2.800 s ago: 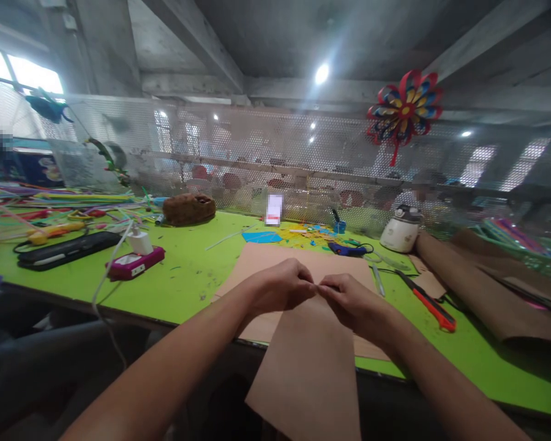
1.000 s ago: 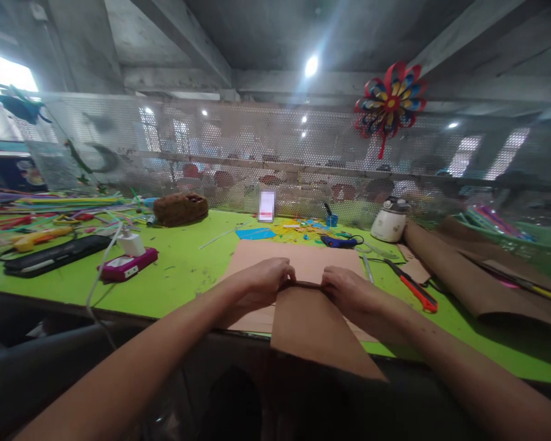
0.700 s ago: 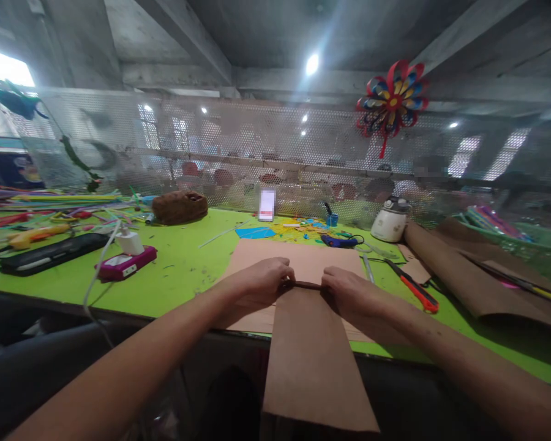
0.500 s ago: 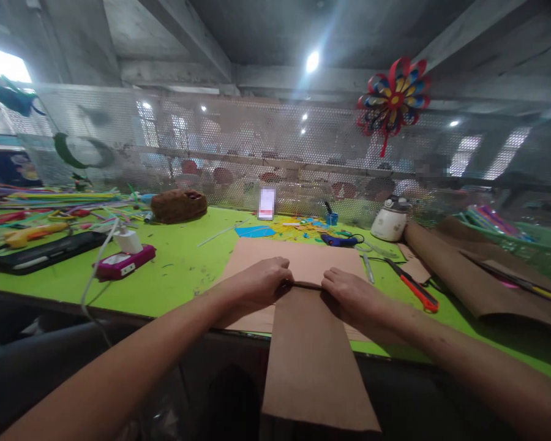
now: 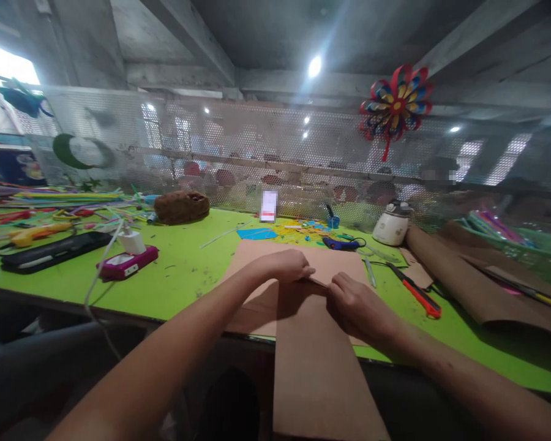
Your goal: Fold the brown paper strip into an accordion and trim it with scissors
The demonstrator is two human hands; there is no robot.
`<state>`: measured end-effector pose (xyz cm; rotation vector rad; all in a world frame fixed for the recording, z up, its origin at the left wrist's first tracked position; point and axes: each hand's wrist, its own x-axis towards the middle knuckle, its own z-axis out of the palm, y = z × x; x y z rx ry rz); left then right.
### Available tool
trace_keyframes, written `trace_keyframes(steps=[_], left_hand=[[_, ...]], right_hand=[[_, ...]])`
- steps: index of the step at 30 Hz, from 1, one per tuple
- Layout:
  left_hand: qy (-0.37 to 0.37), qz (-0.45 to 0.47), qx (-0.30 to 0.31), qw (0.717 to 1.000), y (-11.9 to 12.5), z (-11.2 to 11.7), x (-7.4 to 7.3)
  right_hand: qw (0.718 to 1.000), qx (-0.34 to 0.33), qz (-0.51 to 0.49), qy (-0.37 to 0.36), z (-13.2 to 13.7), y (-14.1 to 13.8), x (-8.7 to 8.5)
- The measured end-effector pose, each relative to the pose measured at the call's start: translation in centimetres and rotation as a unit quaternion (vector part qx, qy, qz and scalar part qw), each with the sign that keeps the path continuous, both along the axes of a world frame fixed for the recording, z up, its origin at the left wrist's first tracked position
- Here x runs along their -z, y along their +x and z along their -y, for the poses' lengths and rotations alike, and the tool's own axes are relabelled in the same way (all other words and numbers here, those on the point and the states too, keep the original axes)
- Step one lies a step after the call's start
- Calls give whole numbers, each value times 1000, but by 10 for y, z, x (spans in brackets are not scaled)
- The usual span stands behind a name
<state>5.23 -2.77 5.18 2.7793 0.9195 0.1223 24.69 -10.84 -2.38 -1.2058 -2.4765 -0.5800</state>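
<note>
A long strip of brown cardboard reaches from the table's middle over its front edge toward me. My left hand is closed at the left of the strip's far end, fingers pressed on its folded edge. My right hand pinches the same end from the right, thumb on top. Between the hands a narrow fold of the cardboard stands up. Beneath lies a larger flat sheet of light brown cardboard, partly covered by my forearms and the strip.
An orange utility knife and a silver pen-like tool lie to the right, near a rolled brown sheet. A blue glue gun and yellow scraps are behind. At left are a purple power strip and a brown pouch.
My left hand has shifted right and up over the strip's end, closer to my right hand. The folded edge now slants, and the strip's near end has moved slightly right.
</note>
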Motion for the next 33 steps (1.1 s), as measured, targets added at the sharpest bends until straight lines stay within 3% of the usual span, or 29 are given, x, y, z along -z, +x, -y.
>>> trace_keyframes(steps=[5, 12, 15, 22, 28, 33], left_hand=[[-121, -49, 68, 989, 10, -5, -9], [-182, 19, 16, 983, -3, -2, 15], [-201, 46, 21, 978, -5, 0, 23], [-161, 52, 21, 985, 0, -2, 32], [-116, 46, 25, 992, 1, -6, 41], [-79, 31, 16, 996, -3, -6, 44]], right_hand=[[1000, -10, -23, 18, 7, -1, -3], [999, -27, -35, -1, 9, 1, -4], [1000, -14, -26, -3, 7, 2, -2], [999, -7, -47, 2, 2, 3, 0], [993, 8, -114, -19, -8, 9, 12], [980, -32, -189, -60, -6, 7, 6]])
